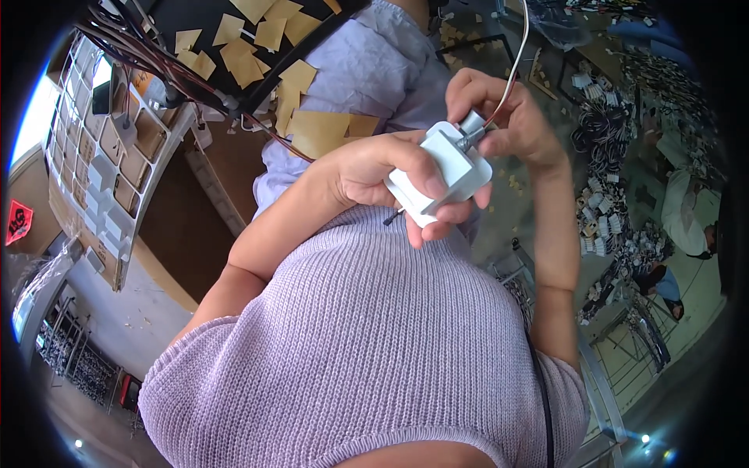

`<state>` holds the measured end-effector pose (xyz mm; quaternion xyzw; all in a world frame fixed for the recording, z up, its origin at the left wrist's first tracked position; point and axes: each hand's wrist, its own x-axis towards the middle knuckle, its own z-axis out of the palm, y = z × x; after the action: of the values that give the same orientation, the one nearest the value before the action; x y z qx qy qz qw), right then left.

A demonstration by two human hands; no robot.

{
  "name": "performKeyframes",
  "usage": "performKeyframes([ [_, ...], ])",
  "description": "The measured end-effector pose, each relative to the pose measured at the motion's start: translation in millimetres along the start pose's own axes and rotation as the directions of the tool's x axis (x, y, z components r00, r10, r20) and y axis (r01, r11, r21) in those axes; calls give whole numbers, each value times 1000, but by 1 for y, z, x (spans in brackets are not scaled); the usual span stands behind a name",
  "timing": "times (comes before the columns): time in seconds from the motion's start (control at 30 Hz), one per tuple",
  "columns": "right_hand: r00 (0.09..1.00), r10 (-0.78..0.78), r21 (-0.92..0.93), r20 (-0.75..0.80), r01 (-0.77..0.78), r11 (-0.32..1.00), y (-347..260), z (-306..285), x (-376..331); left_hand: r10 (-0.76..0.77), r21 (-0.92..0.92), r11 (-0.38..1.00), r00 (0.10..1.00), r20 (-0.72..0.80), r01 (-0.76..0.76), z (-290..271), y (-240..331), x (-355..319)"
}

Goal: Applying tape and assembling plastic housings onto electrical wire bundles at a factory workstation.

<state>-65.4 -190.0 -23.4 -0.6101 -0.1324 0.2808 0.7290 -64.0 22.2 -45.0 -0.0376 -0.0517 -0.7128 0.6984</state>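
Item: white plastic housing (459, 170), before my chest, my left hand (394, 168) wrapped round it. Item: silver cylindrical fitting (472, 123), wired, pinched between my right hand's (519, 117) thumb and fingers, at the housing's far end. Progress, in my judgement: parts meeting, joining unfinished; full seating, cannot tell. Edges: black tabletop (179, 14) ahead-left, white wire-grid rack (158, 156) farther left; room rightward, over the floor (507, 226).
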Motion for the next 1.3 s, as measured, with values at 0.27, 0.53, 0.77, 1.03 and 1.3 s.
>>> performKeyframes([
  [0.27,929,272,161,-251,-237,958,-19,12,-32,484,715,696,696,-531,62,5,1,6],
  [0.53,799,249,215,-547,-154,965,4,26,-27,435,699,703,695,-573,136,4,-3,7],
  [0.77,986,107,49,-128,-102,994,10,6,-7,265,575,811,809,-525,107,11,-3,3],
  [1.03,840,412,403,-353,-261,877,-2,20,-31,691,912,290,597,-409,289,-15,-8,6],
  [1.3,652,69,190,-755,117,975,24,58,2,673,898,183,615,-411,400,-2,-14,12],
])
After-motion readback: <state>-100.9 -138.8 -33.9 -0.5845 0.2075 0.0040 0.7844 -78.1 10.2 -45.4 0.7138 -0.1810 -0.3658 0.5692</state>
